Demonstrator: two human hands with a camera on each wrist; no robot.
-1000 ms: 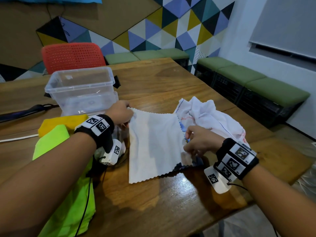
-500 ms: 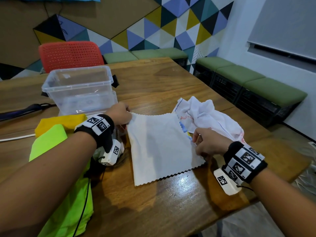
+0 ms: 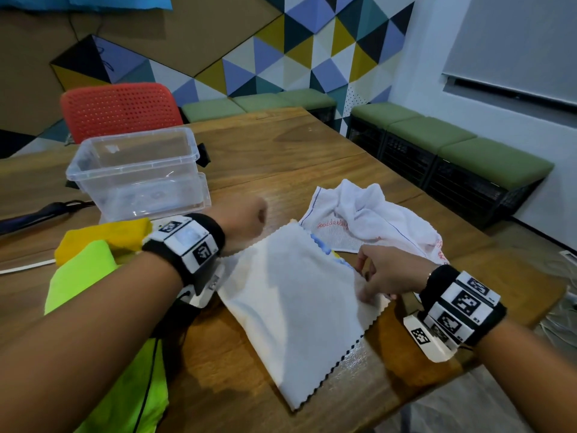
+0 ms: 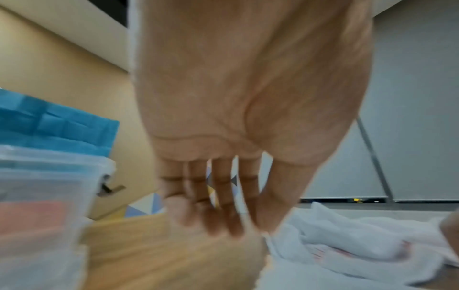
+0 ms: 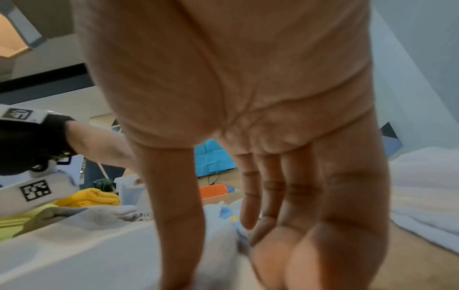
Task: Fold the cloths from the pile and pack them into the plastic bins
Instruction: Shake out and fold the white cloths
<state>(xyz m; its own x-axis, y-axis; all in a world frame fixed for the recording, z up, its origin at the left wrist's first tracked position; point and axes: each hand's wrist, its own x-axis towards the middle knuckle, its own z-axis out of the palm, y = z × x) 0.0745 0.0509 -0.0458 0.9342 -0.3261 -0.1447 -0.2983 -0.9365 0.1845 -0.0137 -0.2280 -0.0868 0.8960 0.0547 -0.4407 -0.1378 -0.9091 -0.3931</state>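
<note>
A white cloth [image 3: 296, 307] with a zigzag edge lies slanted on the wooden table [image 3: 281, 151]. My left hand [image 3: 249, 217] is blurred at its far left corner. In the left wrist view the thumb and fingers [image 4: 248, 231] meet where the cloth corner begins and seem to pinch it. My right hand [image 3: 371, 276] pinches the cloth's right edge, which bunches between thumb and fingers [image 5: 223, 255]. A crumpled pile of white cloths [image 3: 368, 220] lies just beyond. Two clear plastic bins [image 3: 137, 170], one inside the other, stand at the far left.
A yellow cloth [image 3: 103, 239] and a neon green cloth [image 3: 81, 276] lie under my left forearm. A red chair [image 3: 118, 110] stands behind the bins and green benches [image 3: 468, 145] line the wall. The table's near edge runs close below the white cloth.
My left hand has moved right with the far corner and the white cloth has turned, so its near edge now slants. My right hand stays on the right edge.
</note>
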